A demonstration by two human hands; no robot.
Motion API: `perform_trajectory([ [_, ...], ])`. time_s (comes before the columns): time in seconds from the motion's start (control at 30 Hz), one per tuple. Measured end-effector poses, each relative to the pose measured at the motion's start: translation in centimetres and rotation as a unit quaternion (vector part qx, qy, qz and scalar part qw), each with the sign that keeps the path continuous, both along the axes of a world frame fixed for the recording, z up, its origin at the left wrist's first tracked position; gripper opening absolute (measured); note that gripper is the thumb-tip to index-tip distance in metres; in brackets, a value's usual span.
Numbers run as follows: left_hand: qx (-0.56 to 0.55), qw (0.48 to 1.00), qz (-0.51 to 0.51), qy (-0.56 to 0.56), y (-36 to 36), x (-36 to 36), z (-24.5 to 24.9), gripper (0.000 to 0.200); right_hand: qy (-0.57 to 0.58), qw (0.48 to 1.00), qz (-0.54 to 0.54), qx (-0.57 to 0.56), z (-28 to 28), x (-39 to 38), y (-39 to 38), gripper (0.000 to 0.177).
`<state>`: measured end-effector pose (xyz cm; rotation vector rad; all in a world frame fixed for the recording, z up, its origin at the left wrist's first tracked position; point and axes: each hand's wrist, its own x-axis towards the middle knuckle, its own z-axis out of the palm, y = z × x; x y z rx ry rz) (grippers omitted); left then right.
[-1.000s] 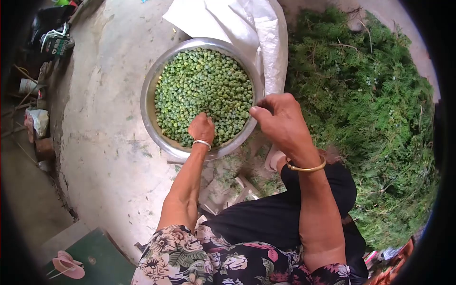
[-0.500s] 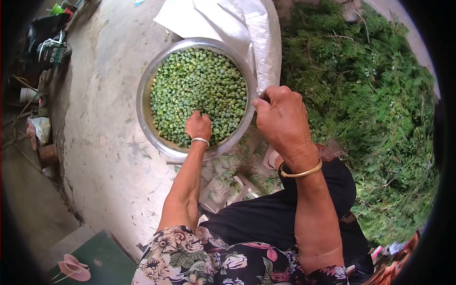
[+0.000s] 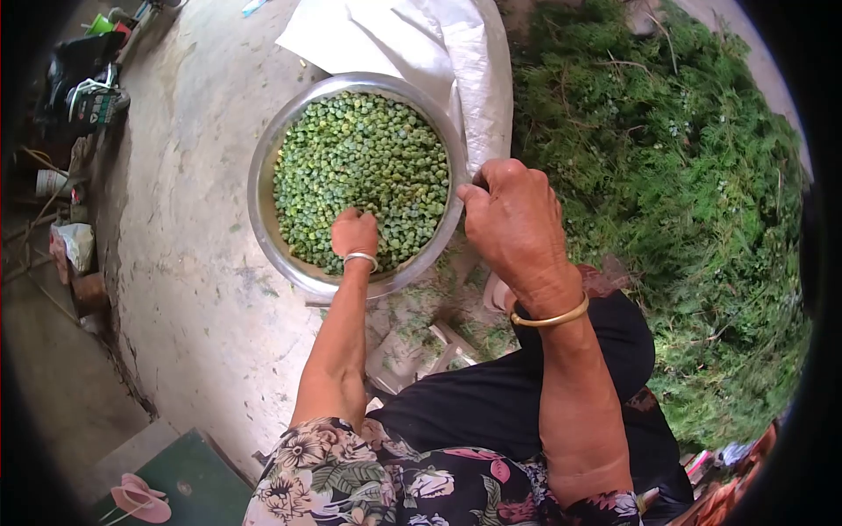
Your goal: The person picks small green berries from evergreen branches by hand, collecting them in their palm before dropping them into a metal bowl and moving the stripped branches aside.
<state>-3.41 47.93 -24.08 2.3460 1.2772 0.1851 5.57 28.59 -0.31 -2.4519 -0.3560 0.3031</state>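
A wide metal basin holds a heap of small round green cones or seed pods. My left hand, with a silver bangle, rests on the near part of the heap. Its fingers are curled down among the pods, and whatever they hold is hidden. My right hand, wearing a gold bangle, appears larger and seems raised by the basin's right rim. Thumb and fingers are pressed together in a pinch, and I cannot make out anything in them.
To the right lies a big pile of green conifer branches. A white woven sack spreads behind the basin. Assorted items, including a white bag, line the left wall. A pink flower-shaped object lies on a green surface at lower left.
The whole view has shifted slightly, moving the basin a little left in the picture. My left hand has moved slightly left with it; my right hand stays closed by the rim.
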Motion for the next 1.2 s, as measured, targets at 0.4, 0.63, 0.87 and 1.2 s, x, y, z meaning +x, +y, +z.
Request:
perform_trajectory([
  [0.4,-0.663,0.665,0.112,-0.325,0.1,-4.1,8.3,0.007,0.063,0.994,0.061,0.063,-1.1,-0.7,0.4,0.018],
  [0.63,-0.747,0.587,-0.046,-0.308,-4.6,-4.1,16.9,0.017,0.148,0.941,0.216,0.214,-2.3,-2.5,1.6,0.022],
  [0.87,-0.811,0.508,-0.073,-0.28,-5.6,-5.4,16.3,0.015,0.126,0.969,0.168,0.132,-1.9,-2.0,1.2,0.011],
  [1.2,-0.721,0.677,-0.095,-0.116,-7.8,-11.3,8.3,0.021,0.091,0.949,0.212,0.213,-3.8,-2.3,2.1,0.032],
])
